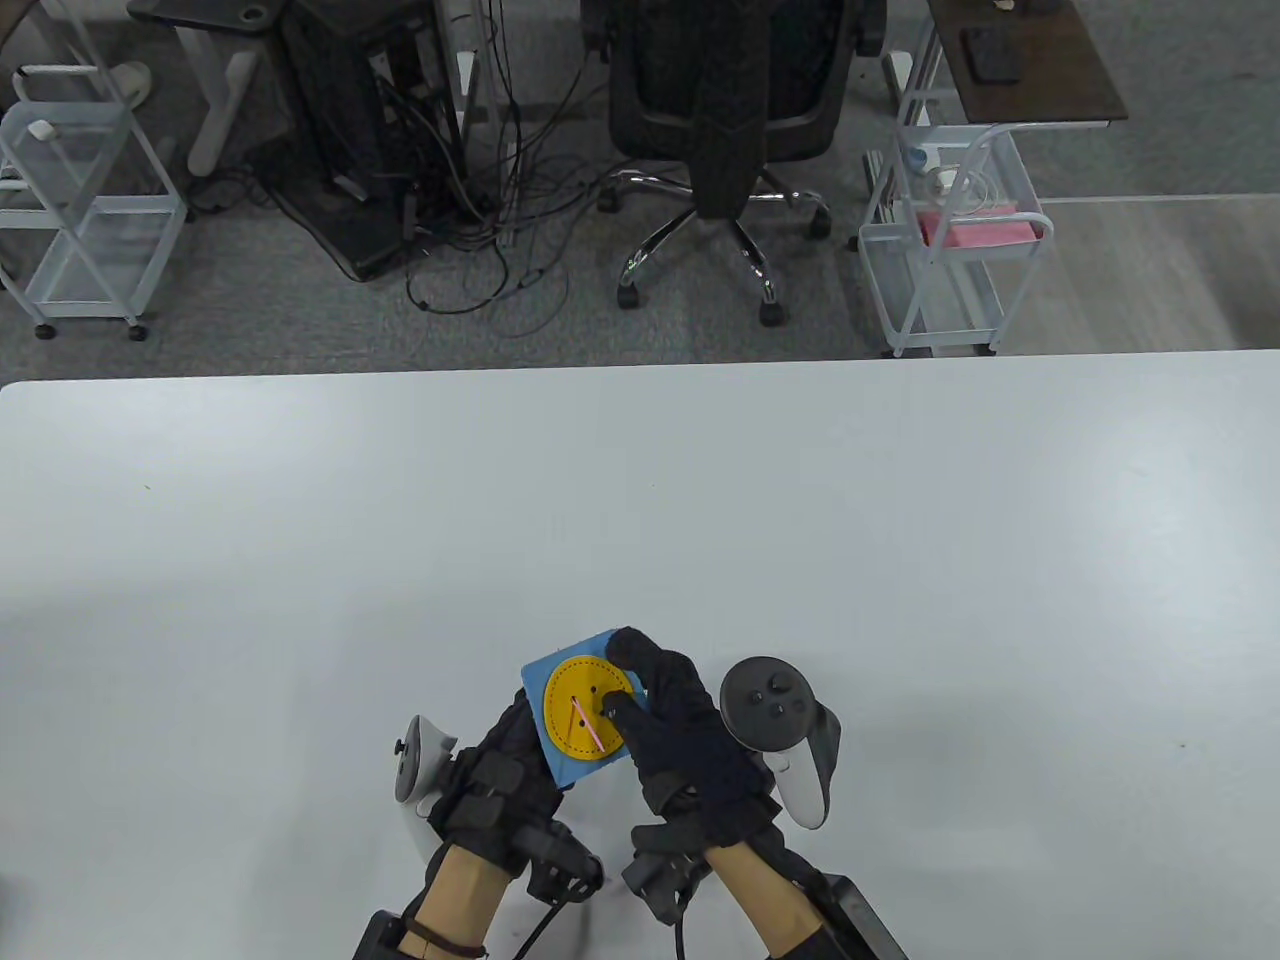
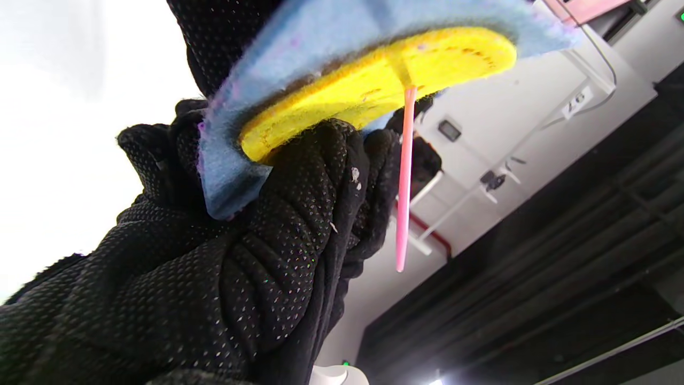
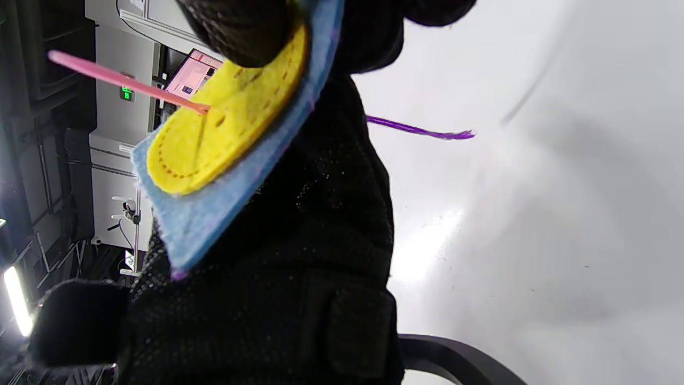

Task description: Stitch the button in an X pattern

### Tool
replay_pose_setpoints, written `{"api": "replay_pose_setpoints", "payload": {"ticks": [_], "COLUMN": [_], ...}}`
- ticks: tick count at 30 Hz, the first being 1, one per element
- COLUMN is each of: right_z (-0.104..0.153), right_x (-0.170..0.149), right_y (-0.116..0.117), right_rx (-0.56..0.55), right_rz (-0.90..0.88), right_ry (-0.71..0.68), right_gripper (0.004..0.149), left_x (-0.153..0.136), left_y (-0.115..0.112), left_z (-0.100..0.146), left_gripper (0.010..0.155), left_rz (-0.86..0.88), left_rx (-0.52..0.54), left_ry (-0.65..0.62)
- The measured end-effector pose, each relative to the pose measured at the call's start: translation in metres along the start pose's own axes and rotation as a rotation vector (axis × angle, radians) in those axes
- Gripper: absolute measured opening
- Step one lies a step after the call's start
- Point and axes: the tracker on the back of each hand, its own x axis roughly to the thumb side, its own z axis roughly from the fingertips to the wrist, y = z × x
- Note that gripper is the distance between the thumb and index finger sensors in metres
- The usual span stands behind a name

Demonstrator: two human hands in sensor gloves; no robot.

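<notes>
Yellow round felt button (image 1: 588, 708) on a blue felt square (image 1: 561, 765), pink plastic needle (image 2: 404, 176) half through.
Left hand (image 1: 500, 775) gripped the square at 7 o'clock; right hand (image 1: 672, 725) pinched its 2 o'clock edge; loosening risked the needle dropping.

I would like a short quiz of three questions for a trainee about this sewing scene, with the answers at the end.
1. True or false: the pink needle sticks out through the yellow button.
2. What colour is the felt square behind the button? A) green B) blue C) red
3. Fill in: the loose thread seen in the right wrist view is ____.

Key:
1. True.
2. B. The left hand supports the felt from below, while the right hand rests its fingers on the button.
3. Purple.
</notes>
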Motion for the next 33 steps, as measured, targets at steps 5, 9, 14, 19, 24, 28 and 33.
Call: {"api": "replay_pose_setpoints", "payload": {"ticks": [5, 9, 14, 19, 24, 28, 33], "right_z": [0.001, 0.003, 0.005, 0.008, 0.010, 0.010, 0.007], "right_x": [0.001, 0.002, 0.004, 0.008, 0.009, 0.010, 0.011], "right_y": [-0.005, -0.011, -0.014, -0.014, -0.013, -0.010, -0.007], "right_rx": [-0.053, -0.091, -0.127, -0.168, -0.185, -0.181, -0.137], "right_rz": [0.023, 0.012, 0.031, 0.096, 0.132, 0.177, 0.218], "right_ry": [-0.011, -0.020, -0.009, 0.003, 0.000, -0.004, -0.014], "right_gripper": [0.050, 0.050, 0.050, 0.050, 0.050, 0.051, 0.055], "left_x": [0.002, 0.006, 0.013, 0.026, 0.032, 0.028, 0.028], "left_y": [-0.001, -0.003, -0.006, -0.008, -0.010, -0.007, -0.002], "left_z": [-0.001, -0.003, -0.002, 0.001, 0.003, 0.004, 0.004], "left_gripper": [0.040, 0.053, 0.065, 0.063, 0.051, 0.046, 0.044], "left_rz": [0.016, 0.014, -0.088, -0.345, -0.499, -0.455, -0.449], "left_rx": [-0.064, -0.147, -0.188, -0.143, -0.076, -0.030, 0.008], "left_ry": [-0.004, -0.034, -0.066, -0.075, -0.095, -0.077, -0.051]}}
